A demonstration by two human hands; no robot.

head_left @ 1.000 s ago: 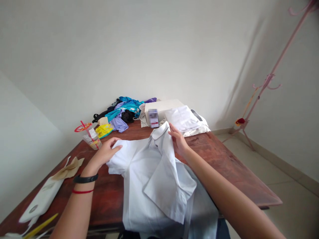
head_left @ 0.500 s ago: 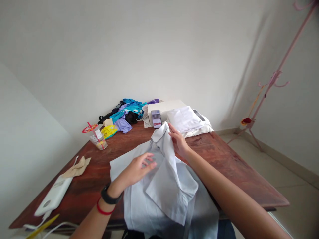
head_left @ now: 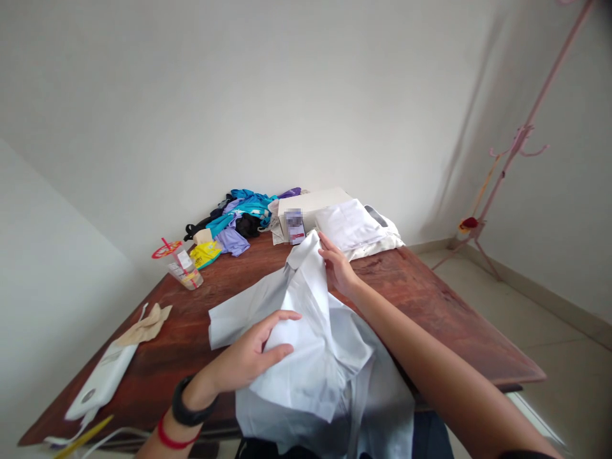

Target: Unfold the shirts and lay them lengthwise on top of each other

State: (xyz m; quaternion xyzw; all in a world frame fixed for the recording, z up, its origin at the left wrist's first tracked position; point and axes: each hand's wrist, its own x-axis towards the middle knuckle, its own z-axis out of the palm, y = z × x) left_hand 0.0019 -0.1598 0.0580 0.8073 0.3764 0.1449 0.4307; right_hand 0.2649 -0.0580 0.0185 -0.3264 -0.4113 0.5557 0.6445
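Observation:
A white collared shirt (head_left: 306, 338) lies partly spread over the near edge of the wooden table, its lower part hanging down toward me. Its collar is raised, and my right hand (head_left: 338, 264) pinches it there, some fingers hidden behind the cloth. My left hand (head_left: 261, 350) rests against the shirt's front panel, thumb and index finger spread apart. A black band and a red cord circle my left wrist.
On the table (head_left: 421, 312), a plastic cup (head_left: 184, 268) with a straw leans near a yellow packet (head_left: 205, 254). Crumpled clothes (head_left: 248, 210), a white box (head_left: 310, 203) and a folded white garment (head_left: 351, 226) sit behind. A white power bank (head_left: 102, 379) with cables lies left; a pink coat stand (head_left: 507, 169) stands right.
My left hand has come down onto the shirt front, and the front panel has swung over to the left. The right hand keeps hold at the collar. The view has shifted slightly.

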